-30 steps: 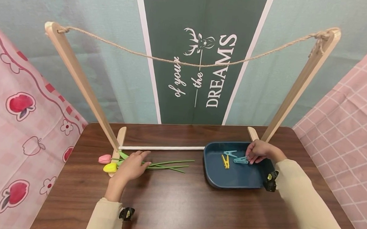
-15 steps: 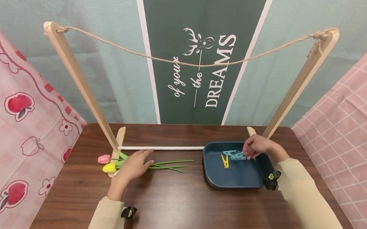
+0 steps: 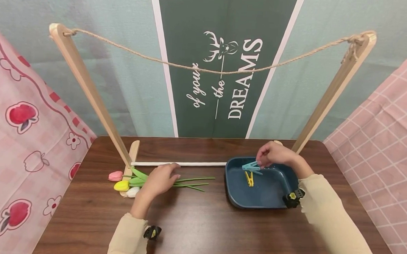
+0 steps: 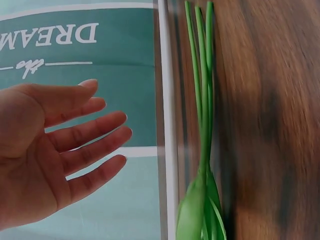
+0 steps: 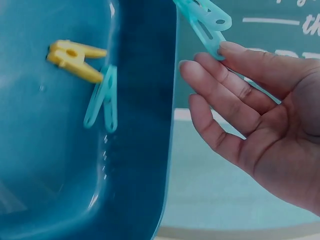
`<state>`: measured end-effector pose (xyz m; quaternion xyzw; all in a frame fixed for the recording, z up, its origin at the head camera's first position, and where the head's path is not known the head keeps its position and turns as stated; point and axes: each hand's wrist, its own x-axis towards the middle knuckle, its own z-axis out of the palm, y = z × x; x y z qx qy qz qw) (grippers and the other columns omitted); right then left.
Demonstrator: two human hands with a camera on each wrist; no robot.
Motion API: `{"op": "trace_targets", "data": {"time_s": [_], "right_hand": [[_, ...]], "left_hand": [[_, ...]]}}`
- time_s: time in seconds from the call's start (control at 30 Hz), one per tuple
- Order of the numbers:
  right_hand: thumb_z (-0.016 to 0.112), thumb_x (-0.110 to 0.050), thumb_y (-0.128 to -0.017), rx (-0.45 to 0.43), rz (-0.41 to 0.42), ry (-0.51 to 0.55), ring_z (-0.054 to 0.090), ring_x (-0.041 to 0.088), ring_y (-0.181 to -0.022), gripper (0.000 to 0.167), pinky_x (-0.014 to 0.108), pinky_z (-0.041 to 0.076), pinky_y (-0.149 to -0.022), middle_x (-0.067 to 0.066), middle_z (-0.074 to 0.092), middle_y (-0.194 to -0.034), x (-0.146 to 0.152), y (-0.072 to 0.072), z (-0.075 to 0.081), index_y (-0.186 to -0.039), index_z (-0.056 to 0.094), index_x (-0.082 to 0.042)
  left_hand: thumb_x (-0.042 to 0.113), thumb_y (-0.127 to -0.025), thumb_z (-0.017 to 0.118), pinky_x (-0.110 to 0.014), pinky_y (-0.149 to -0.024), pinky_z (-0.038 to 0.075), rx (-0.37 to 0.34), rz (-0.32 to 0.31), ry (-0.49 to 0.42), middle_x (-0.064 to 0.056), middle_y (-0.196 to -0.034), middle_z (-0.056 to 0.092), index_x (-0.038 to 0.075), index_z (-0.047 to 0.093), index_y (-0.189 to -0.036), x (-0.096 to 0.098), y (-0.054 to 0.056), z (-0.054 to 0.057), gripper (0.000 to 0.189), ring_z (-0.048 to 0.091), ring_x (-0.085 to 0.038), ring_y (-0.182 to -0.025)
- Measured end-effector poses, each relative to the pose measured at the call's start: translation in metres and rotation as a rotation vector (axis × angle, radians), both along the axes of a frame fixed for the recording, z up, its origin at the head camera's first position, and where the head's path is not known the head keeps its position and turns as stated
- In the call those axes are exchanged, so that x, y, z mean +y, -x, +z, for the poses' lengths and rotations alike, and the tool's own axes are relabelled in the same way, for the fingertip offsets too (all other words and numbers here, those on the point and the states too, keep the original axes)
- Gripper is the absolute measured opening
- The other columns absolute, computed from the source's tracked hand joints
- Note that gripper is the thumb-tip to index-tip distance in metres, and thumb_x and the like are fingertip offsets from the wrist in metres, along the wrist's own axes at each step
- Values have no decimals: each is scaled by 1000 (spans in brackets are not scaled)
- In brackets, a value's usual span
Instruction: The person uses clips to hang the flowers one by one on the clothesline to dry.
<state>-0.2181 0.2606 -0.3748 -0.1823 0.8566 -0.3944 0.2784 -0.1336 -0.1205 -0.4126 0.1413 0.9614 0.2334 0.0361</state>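
My right hand [image 3: 274, 154] pinches a light blue clothespin [image 3: 250, 166] by the end of one leg, between thumb and forefinger. In the right wrist view this clothespin [image 5: 205, 20] is past the rim of the dark blue basin [image 3: 261, 201]. A second blue clothespin [image 5: 102, 100] lies in the basin, against a yellow clothespin [image 5: 72, 59]. My left hand [image 3: 160, 180], fingers apart and slightly bent, is over artificial tulips and holds nothing. Their heads are pink [image 3: 115, 176], yellow [image 3: 121, 185] and white [image 3: 133, 192], with green stems [image 4: 204, 100] pointing right.
Two wooden posts [image 3: 89, 88] carry a sagging twine rope [image 3: 223, 73] across the back. A white rod [image 3: 188, 164] runs low between them, behind the tulips. Printed curtains hang around the brown wooden table [image 3: 192, 232].
My right hand has lifted a blue clothespin from the basin floor and moved left and toward the back. My left hand has shifted right along the tulips, uncovering the white one.
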Motion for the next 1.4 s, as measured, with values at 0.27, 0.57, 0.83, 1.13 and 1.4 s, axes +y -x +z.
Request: {"op": "trace_targets", "data": {"time_s": [0.27, 0.57, 0.83, 1.13, 1.4], "right_hand": [[61, 3, -80, 18, 34, 59, 64, 27, -70, 5, 41, 52, -68, 13, 65, -74, -30, -1, 6, -83, 64, 7], [55, 7, -81, 40, 78, 81, 63, 32, -70, 10, 46, 51, -70, 11, 64, -73, -64, -6, 12, -82, 65, 5], [61, 4, -82, 103, 105, 84, 63, 28, -69, 5, 40, 51, -67, 10, 66, -73, -86, -9, 15, -81, 66, 3], [65, -1, -81, 122, 122, 106, 62, 20, -66, 3, 35, 51, -64, 9, 65, -71, -100, -14, 20, -81, 66, 2], [65, -1, -80, 103, 105, 102, 62, 16, -65, 3, 30, 50, -63, 10, 65, -72, -102, -14, 19, -82, 67, 2]], "left_hand": [[13, -84, 64, -35, -69, 46, 39, -26, -85, -3, -80, 64, 4, 65, -100, 17, 5, 6, 18, 58, -16, -73], [7, -84, 63, -35, -69, 48, 51, -73, -160, -5, -79, 66, 2, 65, -95, 38, 10, 17, 13, 62, -19, -76], [7, -84, 63, -30, -66, 47, 24, -111, -202, -2, -77, 66, 4, 66, -95, 56, 13, 23, 12, 61, -15, -72], [8, -83, 65, -26, -63, 46, 22, -133, -251, -1, -75, 66, 5, 65, -88, 68, 13, 24, 6, 60, -11, -68], [6, -82, 65, -24, -60, 45, 27, -121, -264, -1, -73, 65, 4, 64, -84, 72, 13, 27, 4, 58, -10, -64]]}}
